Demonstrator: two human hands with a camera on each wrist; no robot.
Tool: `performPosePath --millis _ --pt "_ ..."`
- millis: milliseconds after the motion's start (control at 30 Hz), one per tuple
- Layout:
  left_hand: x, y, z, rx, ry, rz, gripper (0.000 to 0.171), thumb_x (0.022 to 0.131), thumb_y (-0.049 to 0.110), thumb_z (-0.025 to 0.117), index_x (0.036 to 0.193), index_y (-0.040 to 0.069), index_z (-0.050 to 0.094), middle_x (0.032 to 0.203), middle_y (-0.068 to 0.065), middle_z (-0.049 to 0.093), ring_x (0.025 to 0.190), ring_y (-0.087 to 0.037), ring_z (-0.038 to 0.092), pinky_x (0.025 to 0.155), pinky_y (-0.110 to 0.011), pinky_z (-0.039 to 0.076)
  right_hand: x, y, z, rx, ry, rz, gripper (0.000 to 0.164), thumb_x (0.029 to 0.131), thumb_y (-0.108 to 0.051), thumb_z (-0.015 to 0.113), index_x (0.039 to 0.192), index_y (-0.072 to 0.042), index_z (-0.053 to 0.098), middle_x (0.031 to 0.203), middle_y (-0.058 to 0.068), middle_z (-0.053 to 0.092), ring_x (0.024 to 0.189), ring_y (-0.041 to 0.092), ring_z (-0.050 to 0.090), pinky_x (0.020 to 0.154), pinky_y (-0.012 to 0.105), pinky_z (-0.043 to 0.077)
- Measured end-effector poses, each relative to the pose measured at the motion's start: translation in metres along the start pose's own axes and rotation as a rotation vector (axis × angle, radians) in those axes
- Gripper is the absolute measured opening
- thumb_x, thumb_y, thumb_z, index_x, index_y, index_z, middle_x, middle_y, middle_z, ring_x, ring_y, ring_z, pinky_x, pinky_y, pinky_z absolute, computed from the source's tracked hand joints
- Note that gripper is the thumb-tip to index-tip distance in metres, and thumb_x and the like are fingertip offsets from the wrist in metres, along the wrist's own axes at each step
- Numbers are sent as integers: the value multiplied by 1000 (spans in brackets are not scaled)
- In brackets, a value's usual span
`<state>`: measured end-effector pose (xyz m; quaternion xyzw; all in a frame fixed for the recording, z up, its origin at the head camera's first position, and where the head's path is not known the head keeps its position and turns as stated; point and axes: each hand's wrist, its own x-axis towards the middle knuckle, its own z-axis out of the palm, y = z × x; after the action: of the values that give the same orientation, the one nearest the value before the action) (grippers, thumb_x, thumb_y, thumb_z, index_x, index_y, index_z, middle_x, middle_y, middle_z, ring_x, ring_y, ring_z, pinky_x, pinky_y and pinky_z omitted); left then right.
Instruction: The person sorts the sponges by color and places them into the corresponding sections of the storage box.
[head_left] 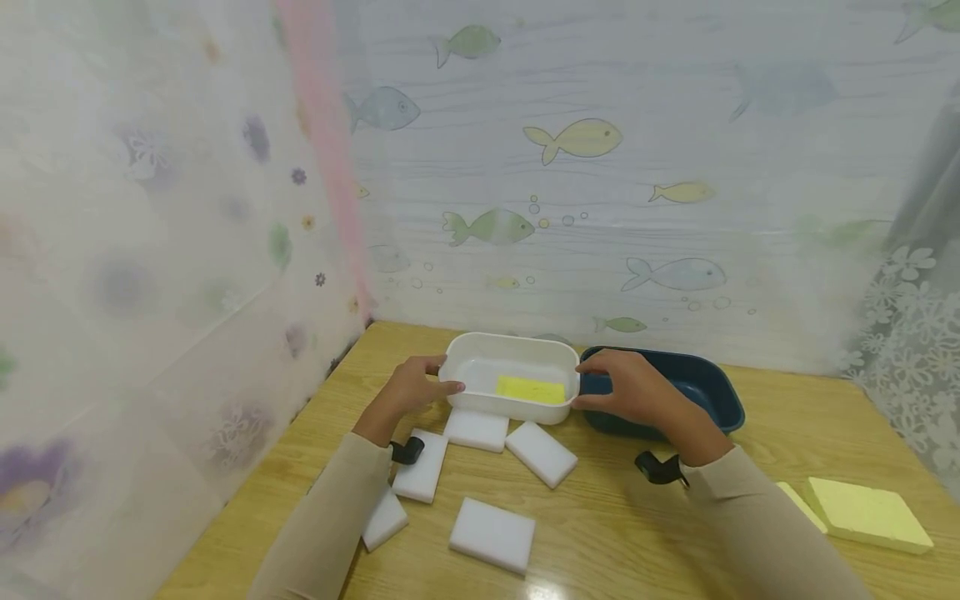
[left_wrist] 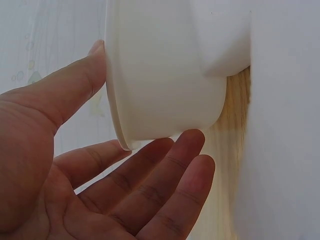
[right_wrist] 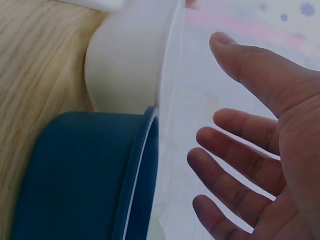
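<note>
A white plastic basin (head_left: 468, 402) stands toward the back of the wooden table with a bright yellow sponge (head_left: 531, 389) inside. My left hand (head_left: 411, 387) is at its left end; in the left wrist view the thumb touches the rim and the loosely bent fingers (left_wrist: 187, 145) lie along the end wall. At the basin's right end, my right hand (head_left: 630, 387) reaches over a dark blue basin (head_left: 712, 387). Its fingers (right_wrist: 240, 170) are spread, relaxed and hold nothing, and the right wrist view shows them apart from both rims.
Several white foam blocks (head_left: 492, 534) lie in front of the white basin, one right against it (head_left: 477, 429). Pale yellow sponges (head_left: 870, 514) rest at the table's right side. Behind the table is a wall covering (head_left: 675, 233) printed with fish.
</note>
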<state>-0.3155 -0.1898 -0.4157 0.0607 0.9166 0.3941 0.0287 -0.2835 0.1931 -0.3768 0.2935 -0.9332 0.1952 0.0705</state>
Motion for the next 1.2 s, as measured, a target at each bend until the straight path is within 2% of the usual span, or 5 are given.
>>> performPosePath --millis 167,367,767,1200 --pt "-2 2 0 -16 -6 -4 82 88 41 84 155 10 49 140 -16 64 110 -28 70 86 -41 61 -11 -1 -5 11 21 14 61 84 -45 85 130 -7 70 127 11 71 116 31 68 96 50 56" --pt "-3 3 -1 -30 -9 -16 82 87 40 84 155 11 48 140 -15 64 105 -26 70 80 -38 62 -24 2 -8 -1 46 -8 58 84 -46 85 127 -8 72 124 9 73 112 28 69 94 50 56" --pt "-1 3 0 5 5 -12 74 87 42 84 150 15 57 135 -12 68 104 -24 69 83 -39 59 -56 11 -14 -21 74 27 61 84 -52 83 128 -12 73 125 5 72 112 25 69 93 51 57" --pt "1 1 2 -4 1 -19 80 88 40 84 155 12 50 139 -15 65 106 -26 70 79 -37 62 -93 21 -21 -57 204 -9 52 81 -44 88 122 -16 75 119 0 74 105 24 72 86 48 59"
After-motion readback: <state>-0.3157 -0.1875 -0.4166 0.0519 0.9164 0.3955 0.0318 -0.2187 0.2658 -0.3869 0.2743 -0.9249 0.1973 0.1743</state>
